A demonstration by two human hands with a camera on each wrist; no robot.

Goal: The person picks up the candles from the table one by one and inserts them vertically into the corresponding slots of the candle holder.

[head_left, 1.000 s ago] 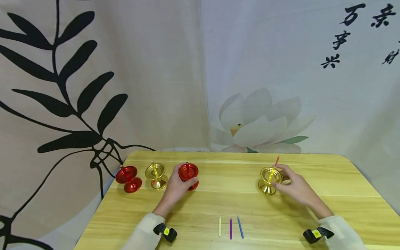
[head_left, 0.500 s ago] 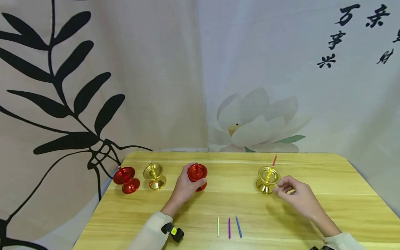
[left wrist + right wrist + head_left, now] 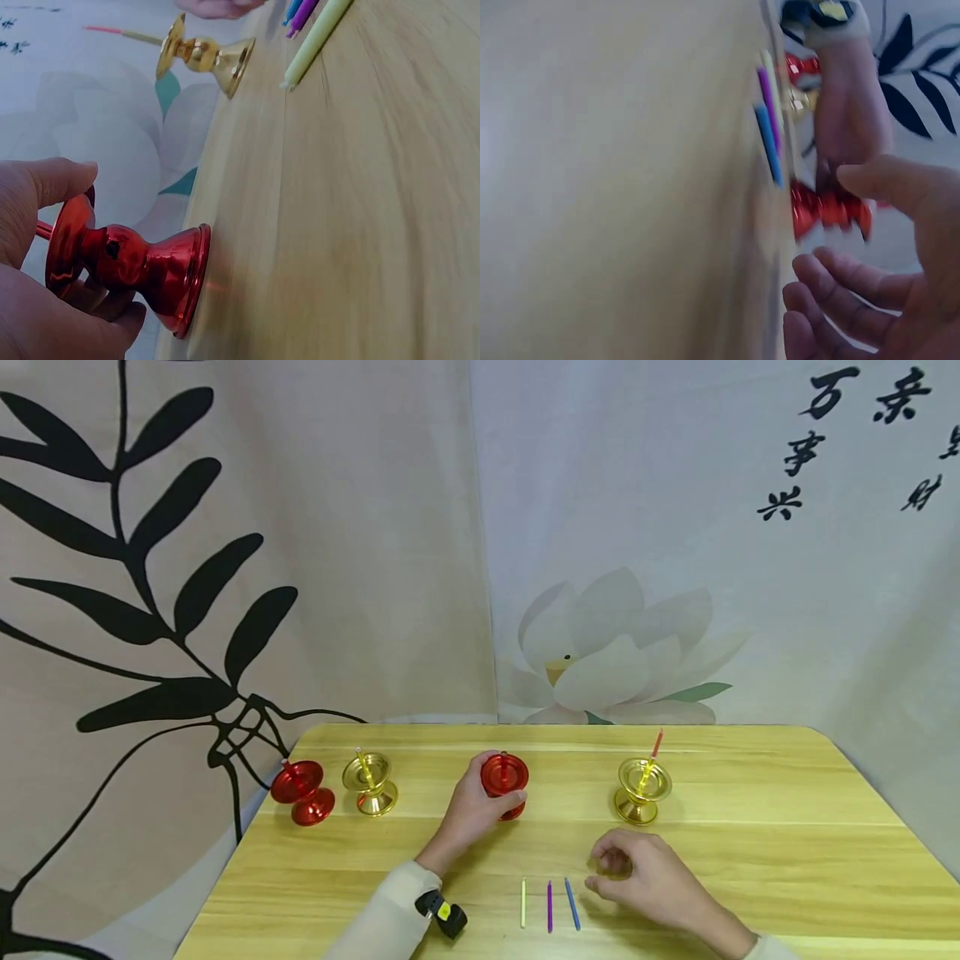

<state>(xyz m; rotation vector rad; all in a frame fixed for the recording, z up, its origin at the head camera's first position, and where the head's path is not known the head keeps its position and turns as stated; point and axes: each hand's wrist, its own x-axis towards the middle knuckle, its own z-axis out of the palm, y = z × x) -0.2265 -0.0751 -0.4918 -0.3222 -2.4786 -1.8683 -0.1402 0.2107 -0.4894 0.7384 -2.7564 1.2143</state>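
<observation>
– Red is the candlestick [image 3: 505, 768] held in the left hand [image 3: 472, 810]; how is it gripped?

– Its dish is clasped from the left, the thumb set at the near side and the fingers wrapped round the far side. Whether its base is rested on the tabletop [image 3: 757, 793] or lifted a little cannot be told

– And the right hand [image 3: 648, 875]?

– It is poised above the near part of the tabletop; its fingers are loosely curved, and a gap is left between them and the thumb. By the right wrist's view it is slightly blurred

– What is found beside it?

– Three thin candles are laid side by side: the blue candle [image 3: 572, 904], slightly slanted and nearest the right hand, then the purple candle [image 3: 550, 907], then the pale green candle [image 3: 523, 903]

– And farther out?

– Beyond the right hand a gold candlestick [image 3: 637, 812] is stood upright, and in it a slender stick [image 3: 657, 744], reddish at the top, is held at a slight tilt. To the left of the left hand a second gold candlestick [image 3: 377, 802] is placed, and a second red candlestick [image 3: 313, 810] is set near the tabletop's left edge. Behind everything a pale cloth [image 3: 420, 527] is hung, printed with black leaves [image 3: 213, 585] and a white flower [image 3: 615, 652]
</observation>
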